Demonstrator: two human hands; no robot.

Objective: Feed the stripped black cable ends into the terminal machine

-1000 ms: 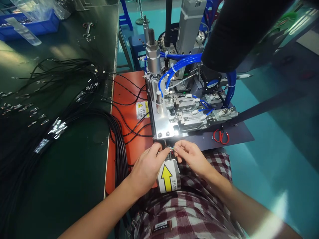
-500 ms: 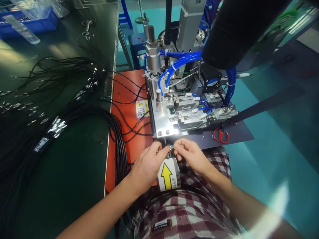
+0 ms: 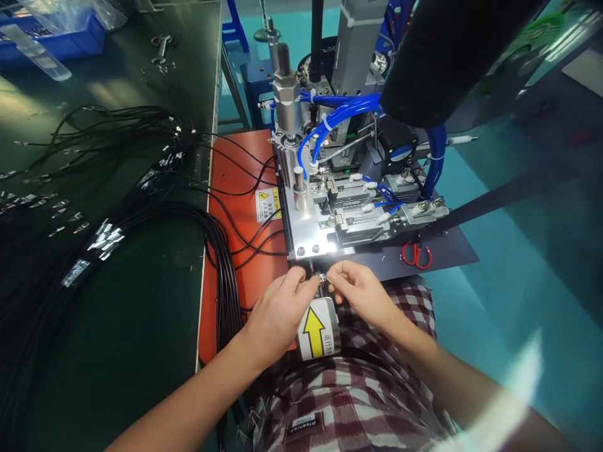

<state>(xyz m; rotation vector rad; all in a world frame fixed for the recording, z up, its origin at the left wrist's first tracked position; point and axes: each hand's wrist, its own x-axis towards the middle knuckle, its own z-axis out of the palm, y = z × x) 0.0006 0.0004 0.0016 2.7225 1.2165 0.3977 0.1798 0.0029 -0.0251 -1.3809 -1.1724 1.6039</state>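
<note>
My left hand (image 3: 280, 314) is closed in a pinch on the end of a cable, most of which its fingers hide. Small coloured wires (image 3: 323, 277) show at the fingertips. From the other side my right hand (image 3: 362, 292) pinches the tips of these wires between thumb and forefinger. Both hands meet at the near edge of a metal machine (image 3: 308, 232) with blue air tubes (image 3: 351, 108). Just below the fingertips is a rounded cover with a yellow arrow (image 3: 315, 329).
Black cables (image 3: 226, 276) drape over an orange board (image 3: 249, 238) left of the machine. More cables with shiny ends (image 3: 101, 242) lie on the dark green table (image 3: 141, 351). Red-handled scissors (image 3: 417, 256) rest at right. A blue bin (image 3: 85, 41) stands far left.
The hands keep almost the same pose and place, still pinching at the wires. The whole view has shifted slightly.
</note>
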